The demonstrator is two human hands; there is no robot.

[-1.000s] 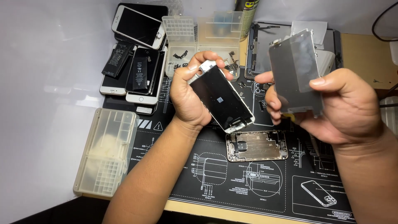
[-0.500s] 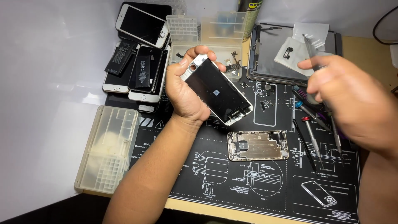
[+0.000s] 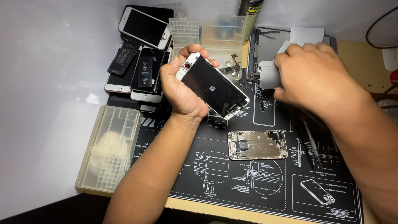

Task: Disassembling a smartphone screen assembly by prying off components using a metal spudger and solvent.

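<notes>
My left hand grips a detached phone screen panel, its black back side turned up and tilted, above the black repair mat. My right hand reaches toward the back of the mat and holds a thin grey metal plate, which it mostly covers. An opened phone housing with bare metal inside lies flat on the mat below both hands.
A pile of phones and loose batteries sits at the back left. Clear plastic parts boxes stand behind and at the left edge. Screwdrivers lie under my right forearm. A tablet frame and a spray can are at the back.
My right hand has carried the grey plate from near my face away to the back right of the mat. My left hand has kept the screen panel nearly still.
</notes>
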